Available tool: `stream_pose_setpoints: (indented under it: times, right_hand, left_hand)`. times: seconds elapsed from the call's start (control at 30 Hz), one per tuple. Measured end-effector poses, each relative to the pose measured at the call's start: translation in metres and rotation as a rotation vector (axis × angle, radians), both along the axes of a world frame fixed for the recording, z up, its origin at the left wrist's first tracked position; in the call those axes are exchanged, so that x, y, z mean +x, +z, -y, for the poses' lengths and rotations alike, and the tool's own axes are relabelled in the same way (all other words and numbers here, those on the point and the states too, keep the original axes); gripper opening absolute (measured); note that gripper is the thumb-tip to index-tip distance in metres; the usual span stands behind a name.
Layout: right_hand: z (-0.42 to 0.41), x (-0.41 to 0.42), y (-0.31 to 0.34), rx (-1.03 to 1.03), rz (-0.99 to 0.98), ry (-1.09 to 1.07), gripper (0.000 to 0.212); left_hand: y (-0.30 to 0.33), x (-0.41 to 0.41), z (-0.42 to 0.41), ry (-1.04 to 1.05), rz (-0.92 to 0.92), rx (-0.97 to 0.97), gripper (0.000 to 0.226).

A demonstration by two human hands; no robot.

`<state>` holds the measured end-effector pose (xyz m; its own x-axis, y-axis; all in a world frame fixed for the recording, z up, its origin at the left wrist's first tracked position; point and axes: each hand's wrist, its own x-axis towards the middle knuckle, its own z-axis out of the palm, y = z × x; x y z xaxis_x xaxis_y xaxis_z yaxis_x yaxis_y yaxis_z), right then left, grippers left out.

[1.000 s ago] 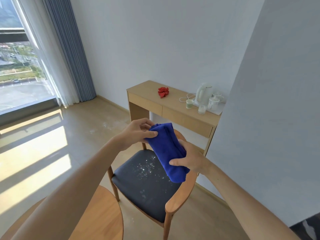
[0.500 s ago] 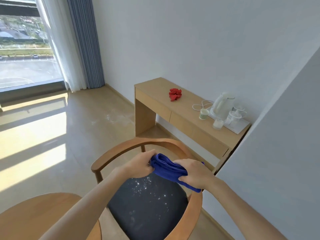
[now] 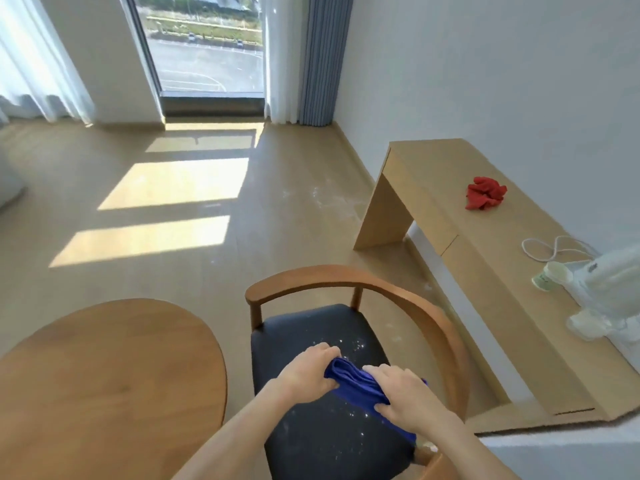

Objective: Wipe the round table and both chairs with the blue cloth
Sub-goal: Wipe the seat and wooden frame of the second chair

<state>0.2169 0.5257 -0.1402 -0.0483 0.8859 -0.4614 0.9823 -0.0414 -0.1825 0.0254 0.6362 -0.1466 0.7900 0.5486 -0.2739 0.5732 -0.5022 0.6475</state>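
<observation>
A: Blue cloth [image 3: 360,384] is gripped at both ends; where is it kept?

B: It is bunched low over the dark chair seat [image 3: 304,341], at five o'clock from the round table [image 3: 104,375]. The left hand [image 3: 304,375] and right hand [image 3: 405,396] are both closed on it, probably so the white specks can be wiped.

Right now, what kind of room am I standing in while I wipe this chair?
Probably a hotel or guest room. A wall-side desk carries a white kettle and a paper cup, a round table sits beside the armchair, and a tall curtained window overlooks a road.
</observation>
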Motion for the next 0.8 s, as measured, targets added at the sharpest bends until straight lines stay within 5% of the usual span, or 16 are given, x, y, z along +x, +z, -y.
stream_pose_setpoints:
  times: [0.27, 0.47, 0.8]
  right_hand:
    - [-0.056, 0.046, -0.152, -0.064, -0.097, 0.258, 0.062]
    - [-0.085, 0.073, -0.237, 0.121, -0.105, 0.383, 0.079]
    - [-0.259, 0.045, -0.31, 0.395, -0.038, 0.439, 0.066]
  left_hand:
    - [-0.136, 0.033, 0.004, 0.306, -0.187, -0.105, 0.027]
    - [-0.216, 0.06, -0.007, 0.491, -0.114, -0.064, 0.028]
    - [-0.294, 0.048, -0.126, 0.737, -0.13, 0.267, 0.052]
